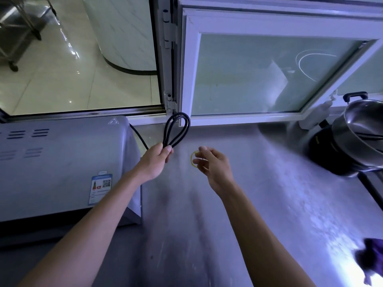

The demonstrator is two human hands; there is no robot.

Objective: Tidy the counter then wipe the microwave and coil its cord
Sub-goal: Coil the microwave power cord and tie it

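Observation:
The grey microwave (62,162) stands on the left of the steel counter (269,193), its top and side towards me. Its black cord (176,129) runs from behind the microwave and is folded into loops that stick up above my left hand (155,160), which is shut on the bundle. Just to the right, my right hand (213,164) holds a thin yellow rubber band (193,159) stretched over its fingertips, a short gap from the cord.
A steel pot on a black cooker (356,137) sits at the counter's right edge. A purple cloth (371,259) lies at the near right. A white-framed window (269,75) stands open behind the counter, with a white bottle (315,114) near its sill.

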